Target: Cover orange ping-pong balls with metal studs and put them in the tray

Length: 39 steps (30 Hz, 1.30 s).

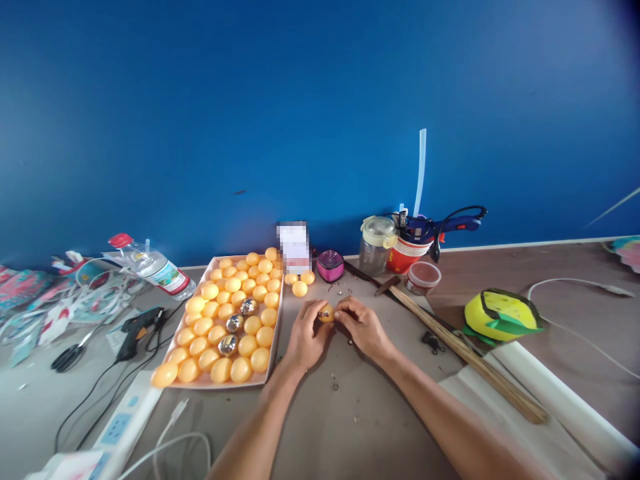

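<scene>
Blue wall point(320, 120), grey tabletop point(360, 433), orange balls point(226, 311)

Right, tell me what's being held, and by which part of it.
An orange ball, by its sides: the left hand holds its left, with the right hand at its right edge; the finger grip is partly hidden.

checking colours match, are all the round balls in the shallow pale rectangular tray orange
No, three shiny silver balls sit among the round orange balls in the shallow pale rectangular tray.

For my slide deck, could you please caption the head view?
Two hands meet at an orange ball beside a tray of orange balls and three silver ones.
</scene>
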Motion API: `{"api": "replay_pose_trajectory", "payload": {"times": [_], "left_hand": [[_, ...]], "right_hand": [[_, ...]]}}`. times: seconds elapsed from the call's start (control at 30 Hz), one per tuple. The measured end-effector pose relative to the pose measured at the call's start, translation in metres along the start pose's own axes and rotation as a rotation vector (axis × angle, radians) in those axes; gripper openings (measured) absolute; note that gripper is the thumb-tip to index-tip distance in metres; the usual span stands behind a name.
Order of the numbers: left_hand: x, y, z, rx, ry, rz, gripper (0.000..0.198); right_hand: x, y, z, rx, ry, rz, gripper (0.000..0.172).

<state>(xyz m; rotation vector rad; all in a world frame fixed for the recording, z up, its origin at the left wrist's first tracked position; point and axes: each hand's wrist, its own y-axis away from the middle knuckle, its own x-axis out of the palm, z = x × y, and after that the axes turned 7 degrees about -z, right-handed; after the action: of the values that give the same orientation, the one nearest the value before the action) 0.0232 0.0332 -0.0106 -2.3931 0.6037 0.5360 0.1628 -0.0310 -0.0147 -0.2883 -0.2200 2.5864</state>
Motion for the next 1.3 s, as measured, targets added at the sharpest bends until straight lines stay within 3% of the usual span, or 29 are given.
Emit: {"api": "replay_pose_trajectory", "payload": {"times": [0.23, 0.8, 1.3], "left_hand": [[0.0018, 0.0008, 0.0025, 0.034, -0.011, -0.002, 0.038], [0.001, 0.0004, 0.0011, 0.007, -0.019, 0.012, 0.037], [0.0008, -0.0004, -0.0012, -0.008, -0.01, -0.01, 0.038]], "right_hand": [[-0.0008, -0.0002, 0.0035, 0.088, 0.03, -0.004, 0.018], [0.0003, 0.0028, 0.0091, -0.034, 0.08, 0.018, 0.019], [0.0001, 0.0, 0.0009, 0.254, -0.264, -0.032, 0.021]]}}
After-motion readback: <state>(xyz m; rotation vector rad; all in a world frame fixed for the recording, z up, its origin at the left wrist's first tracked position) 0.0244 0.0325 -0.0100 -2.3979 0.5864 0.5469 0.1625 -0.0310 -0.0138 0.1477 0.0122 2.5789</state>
